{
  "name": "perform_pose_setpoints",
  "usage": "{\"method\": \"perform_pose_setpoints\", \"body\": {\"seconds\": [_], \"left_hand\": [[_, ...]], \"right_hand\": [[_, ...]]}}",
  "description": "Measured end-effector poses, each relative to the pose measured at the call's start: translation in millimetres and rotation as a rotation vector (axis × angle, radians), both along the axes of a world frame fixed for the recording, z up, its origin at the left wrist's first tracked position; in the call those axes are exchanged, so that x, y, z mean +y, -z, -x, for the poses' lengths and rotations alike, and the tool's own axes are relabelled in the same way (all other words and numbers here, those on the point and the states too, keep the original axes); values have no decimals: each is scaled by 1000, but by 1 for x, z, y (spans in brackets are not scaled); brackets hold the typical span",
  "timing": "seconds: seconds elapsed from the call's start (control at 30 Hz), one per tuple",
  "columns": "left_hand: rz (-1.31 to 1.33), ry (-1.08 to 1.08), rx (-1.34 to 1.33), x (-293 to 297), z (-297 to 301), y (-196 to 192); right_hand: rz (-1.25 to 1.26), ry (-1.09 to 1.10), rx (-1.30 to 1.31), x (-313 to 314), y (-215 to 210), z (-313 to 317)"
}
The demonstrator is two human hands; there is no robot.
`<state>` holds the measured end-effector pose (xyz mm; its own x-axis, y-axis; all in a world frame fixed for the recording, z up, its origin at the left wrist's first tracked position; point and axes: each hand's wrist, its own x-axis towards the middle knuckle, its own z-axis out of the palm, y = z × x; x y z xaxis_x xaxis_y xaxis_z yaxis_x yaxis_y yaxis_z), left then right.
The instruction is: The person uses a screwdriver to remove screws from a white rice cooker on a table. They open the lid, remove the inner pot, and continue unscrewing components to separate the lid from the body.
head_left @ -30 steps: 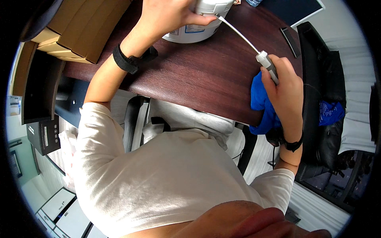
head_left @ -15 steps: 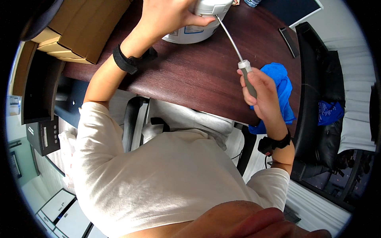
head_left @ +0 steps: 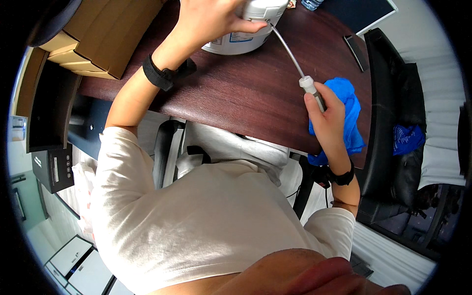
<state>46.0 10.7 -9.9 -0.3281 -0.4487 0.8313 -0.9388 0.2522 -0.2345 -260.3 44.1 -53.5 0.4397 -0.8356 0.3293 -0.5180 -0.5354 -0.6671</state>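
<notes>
One o'clock: shaft (head_left: 290, 51) gleaming, metal. Twelve: tub (head_left: 246, 45) showing smooth plastic. Ten: box (head_left: 108, 37) showing matt cardboard. Two: rag (head_left: 348, 110) showing matt cloth.

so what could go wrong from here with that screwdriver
The screwdriver's tip is close to the left hand's thumb, so a slip might jab it. The tip also looks at or very near the white container, so it could skid and scratch it. The blue cloth lies right by the right hand, which might drag it along.

Single wide fisheye view, head-worn, steeply downward past the near torso (head_left: 211, 216) to the tabletop (head_left: 231, 93) beyond.
</notes>
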Motion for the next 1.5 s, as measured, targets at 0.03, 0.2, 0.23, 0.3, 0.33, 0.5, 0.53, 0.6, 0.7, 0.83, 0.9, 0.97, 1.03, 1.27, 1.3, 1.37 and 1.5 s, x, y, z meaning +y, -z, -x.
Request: {"method": "perform_pose_setpoints", "body": {"seconds": [0.03,0.2,0.23,0.3,0.33,0.5,0.53,0.6,0.7,0.83,0.9,0.97,1.03,1.27,1.3,1.37,1.5], "left_hand": [[-4,-4,-1,0,0,0],[-11,-14,-11,2,0,-1],[-11,-13,-11,2,1,-1],[-11,-13,-12,1,1,-1],[-11,-10,-8,1,1,-1],[-14,5,6,2,0,-1],[-7,4,5,2,0,-1],[7,3,3,2,0,-1],[-8,5,7,2,1,-2],[-3,3,2,2,1,-1],[-14,-9,1,2,1,-2],[-12,-8,4,1,1,0],[-9,-8,4,1,1,0],[-12,0,7,2,1,-1],[-12,1,8,2,1,-1],[-13,-8,0,3,1,-2],[-13,-17,-4,4,2,-2]], "right_hand": [[77,-17,20,-1,-5,0],[270,-56,105,-7,-21,0],[286,-54,122,-8,-23,1],[314,-70,143,-11,-25,0],[327,-79,153,-12,-26,0],[361,-73,166,-13,-26,-1],[363,-69,175,-13,-26,-1],[357,-64,177,-11,-28,-2],[342,-49,199,-7,-30,-3],[320,-49,190,-5,-30,-4],[323,-51,185,-5,-30,-4],[323,-49,184,-4,-30,-4],[318,-45,189,-2,-30,-5],[323,-30,204,-1,-30,-6],[332,-33,203,-1,-30,-7],[350,-23,229,0,-32,-7],[342,-16,273,2,-41,-8]]}}
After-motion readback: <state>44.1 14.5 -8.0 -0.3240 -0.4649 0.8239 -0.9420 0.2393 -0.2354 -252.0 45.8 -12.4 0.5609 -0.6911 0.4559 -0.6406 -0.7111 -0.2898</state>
